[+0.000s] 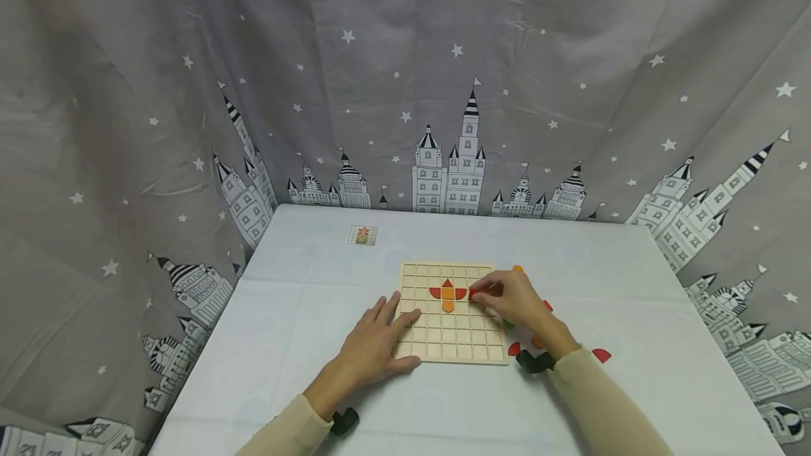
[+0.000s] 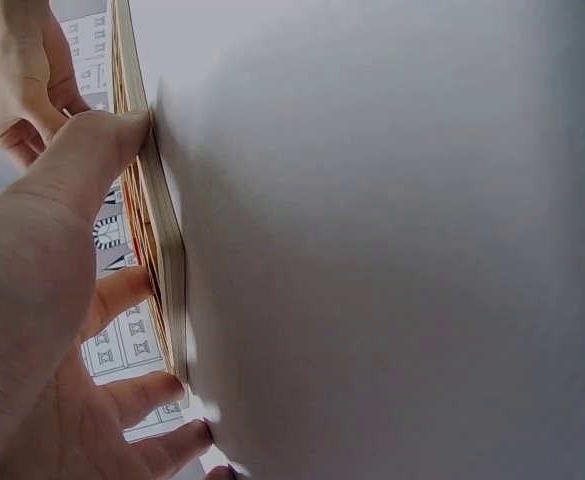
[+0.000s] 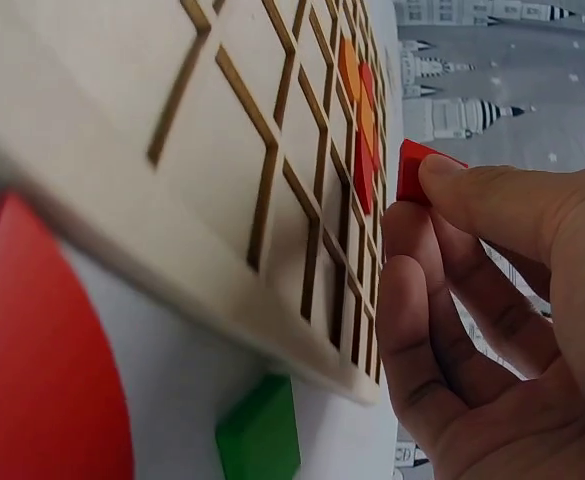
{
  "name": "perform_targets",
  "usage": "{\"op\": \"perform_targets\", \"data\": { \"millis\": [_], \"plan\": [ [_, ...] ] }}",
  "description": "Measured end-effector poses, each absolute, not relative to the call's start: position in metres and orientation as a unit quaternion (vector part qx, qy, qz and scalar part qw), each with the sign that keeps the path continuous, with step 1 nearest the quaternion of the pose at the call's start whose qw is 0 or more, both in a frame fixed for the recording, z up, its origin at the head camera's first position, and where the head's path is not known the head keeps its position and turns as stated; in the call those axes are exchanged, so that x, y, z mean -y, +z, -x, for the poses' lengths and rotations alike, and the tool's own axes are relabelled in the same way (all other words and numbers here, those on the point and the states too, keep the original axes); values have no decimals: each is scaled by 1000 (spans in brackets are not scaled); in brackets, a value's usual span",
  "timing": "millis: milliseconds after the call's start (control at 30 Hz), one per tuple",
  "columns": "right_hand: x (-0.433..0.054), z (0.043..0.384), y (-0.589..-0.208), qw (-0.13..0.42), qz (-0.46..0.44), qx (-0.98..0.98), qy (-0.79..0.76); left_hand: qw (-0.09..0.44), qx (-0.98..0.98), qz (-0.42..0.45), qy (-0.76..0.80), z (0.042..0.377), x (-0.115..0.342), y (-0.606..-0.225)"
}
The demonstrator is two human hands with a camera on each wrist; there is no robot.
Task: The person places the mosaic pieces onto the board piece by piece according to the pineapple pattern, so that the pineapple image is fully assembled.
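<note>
A square wooden grid board [image 1: 443, 336] lies on the white table. Set in its upper middle are a red triangle [image 1: 448, 283], two red quarter-circle pieces [image 1: 435, 293], an orange square [image 1: 448, 293] and an orange round piece [image 1: 448, 307]. My right hand [image 1: 516, 298] pinches a small red piece [image 3: 412, 172] between thumb and fingers, just above the board's right side. Its full shape is partly covered by the thumb. My left hand [image 1: 374, 343] rests with spread fingers on the board's left edge; in the left wrist view its thumb [image 2: 112, 140] touches the board's side.
Right of the board lie loose pieces: a red quarter circle [image 1: 514, 349], a green piece [image 3: 262, 430], an orange piece [image 1: 518, 269] and another red quarter circle [image 1: 601, 355]. A small pattern card [image 1: 362, 235] lies at the back left. A grey castle-print curtain [image 1: 380, 55] hangs behind.
</note>
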State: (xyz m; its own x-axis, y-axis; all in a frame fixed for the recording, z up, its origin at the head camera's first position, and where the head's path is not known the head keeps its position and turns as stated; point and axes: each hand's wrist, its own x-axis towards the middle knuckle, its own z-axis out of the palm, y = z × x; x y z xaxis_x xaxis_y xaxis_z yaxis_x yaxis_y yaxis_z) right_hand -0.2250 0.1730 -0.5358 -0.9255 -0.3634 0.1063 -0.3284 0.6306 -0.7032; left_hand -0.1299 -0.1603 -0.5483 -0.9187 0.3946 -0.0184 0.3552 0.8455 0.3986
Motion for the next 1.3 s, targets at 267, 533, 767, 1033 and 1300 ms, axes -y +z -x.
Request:
{"op": "perform_targets", "data": {
  "millis": [267, 533, 767, 1033, 1300],
  "plan": [
    [-157, 225, -541, 34, 205, -898, -387, 55, -961, -194, 190, 130, 160, -547],
    [-147, 225, -547, 24, 221, -901, -373, 54, -959, -197, 194, 129, 160, -546],
    [-146, 224, -545, 29, 222, -903, -366, 59, -958, -197, 198, 130, 161, -549],
    [-146, 224, -544, 50, 212, -906, -364, 58, -958, -195, 200, 131, 161, -551],
    [-147, 225, -546, 54, 224, -909, -348, 54, -958, -197, 199, 132, 161, -553]
  ]
}}
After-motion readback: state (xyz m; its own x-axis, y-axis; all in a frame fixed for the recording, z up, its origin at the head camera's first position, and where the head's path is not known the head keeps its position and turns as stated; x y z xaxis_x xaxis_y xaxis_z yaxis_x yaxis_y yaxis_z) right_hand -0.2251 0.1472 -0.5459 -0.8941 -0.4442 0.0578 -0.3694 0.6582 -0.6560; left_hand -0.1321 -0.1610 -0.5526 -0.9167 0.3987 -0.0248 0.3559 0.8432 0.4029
